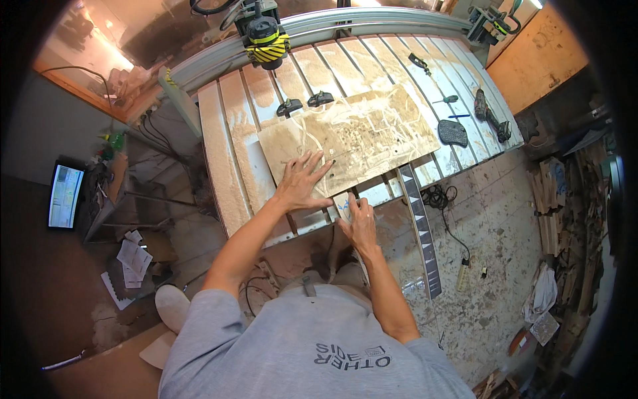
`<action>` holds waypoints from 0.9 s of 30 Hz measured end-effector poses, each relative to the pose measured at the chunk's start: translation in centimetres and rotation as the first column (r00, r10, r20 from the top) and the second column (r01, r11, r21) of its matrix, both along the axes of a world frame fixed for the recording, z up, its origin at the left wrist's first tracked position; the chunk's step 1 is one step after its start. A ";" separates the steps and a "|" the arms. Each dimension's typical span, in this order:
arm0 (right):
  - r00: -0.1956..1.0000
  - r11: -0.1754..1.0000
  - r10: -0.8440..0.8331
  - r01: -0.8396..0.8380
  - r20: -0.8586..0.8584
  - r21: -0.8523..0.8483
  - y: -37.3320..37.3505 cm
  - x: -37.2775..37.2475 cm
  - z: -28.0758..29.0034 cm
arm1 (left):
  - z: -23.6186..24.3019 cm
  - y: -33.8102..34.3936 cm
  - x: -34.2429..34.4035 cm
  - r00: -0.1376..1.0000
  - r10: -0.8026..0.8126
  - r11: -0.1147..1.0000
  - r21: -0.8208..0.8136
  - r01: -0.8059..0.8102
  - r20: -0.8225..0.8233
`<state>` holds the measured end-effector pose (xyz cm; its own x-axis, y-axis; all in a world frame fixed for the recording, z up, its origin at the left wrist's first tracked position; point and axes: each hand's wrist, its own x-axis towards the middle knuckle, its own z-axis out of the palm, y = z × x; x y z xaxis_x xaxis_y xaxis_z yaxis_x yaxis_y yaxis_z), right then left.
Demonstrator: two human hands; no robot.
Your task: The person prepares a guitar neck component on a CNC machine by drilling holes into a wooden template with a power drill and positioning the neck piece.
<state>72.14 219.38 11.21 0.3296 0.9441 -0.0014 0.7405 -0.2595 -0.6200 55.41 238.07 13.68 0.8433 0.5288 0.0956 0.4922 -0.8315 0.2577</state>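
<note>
My left hand [302, 178] is open, fingers spread and pressing flat on the near left part of a plywood board [379, 133], whose pale top is scored with grooves. The board lies on a slatted machine bed [232, 153] coated in sawdust. Just to the right, at the board's near edge, my right hand [359, 221] is closed on a small pale piece with blue marks [342, 205]; part of that piece is hidden by my fingers.
A spindle head [266, 43] hangs from the rail behind two black clamps [321, 98]. A drill [488, 113] and black keypad [452, 133] lie right. A long dark-faced strip [421, 236] juts off the front edge. A monitor [65, 196] stands left; wood offcuts [551, 206] are stacked right.
</note>
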 end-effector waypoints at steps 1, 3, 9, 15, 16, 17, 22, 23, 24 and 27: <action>1.000 1.000 -0.001 0.001 -0.006 -0.003 0.2 0.0 -0.1 | 0.2 0.0 -0.1 1.000 -0.022 1.000 0.002 0.022 -0.018; 1.000 1.000 -0.013 0.013 -0.003 -0.007 0.3 -0.3 -0.2 | 0.7 -0.1 -0.2 0.997 -0.040 0.999 0.011 0.041 -0.070; 0.999 0.999 -0.048 0.048 0.009 0.006 0.8 -0.8 0.0 | 0.7 -1.4 0.1 0.993 -0.042 0.999 0.009 0.043 -0.115; 0.997 0.997 -0.072 0.071 0.027 0.011 0.6 -1.2 0.1 | 0.6 -2.1 0.2 0.993 -0.059 0.998 0.012 0.061 -0.103; 0.997 0.997 -0.072 0.072 0.037 0.006 0.8 -1.1 0.1 | 0.7 -2.0 0.2 0.993 -0.064 0.997 0.024 0.067 -0.096; 0.996 0.997 -0.073 0.073 0.048 0.001 0.9 -1.2 0.1 | 0.7 -2.0 0.2 0.993 -0.070 0.997 0.037 0.073 -0.090; 0.994 0.996 -0.089 0.089 0.064 -0.002 1.0 -1.3 0.4 | 1.5 -2.3 0.2 0.998 -0.057 0.996 -0.070 0.058 0.019; 0.993 0.996 -0.094 0.093 0.072 0.006 1.0 -1.3 0.4 | 1.6 -2.2 0.3 0.997 -0.043 0.995 -0.091 0.049 0.066; 0.993 0.995 -0.098 0.098 0.062 0.010 1.1 -1.3 0.4 | 1.1 -1.5 0.1 0.993 -0.054 0.990 -0.121 0.066 0.104; 0.994 0.995 -0.101 0.100 0.044 0.010 1.0 -1.2 0.3 | 0.2 0.7 -0.1 0.959 -0.034 0.978 -0.189 0.090 0.280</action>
<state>70.92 220.35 11.46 0.4225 0.9061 0.0230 0.7378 -0.3291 -0.5893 55.29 238.76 13.86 0.8311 0.5080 0.2264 0.3281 -0.7765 0.5380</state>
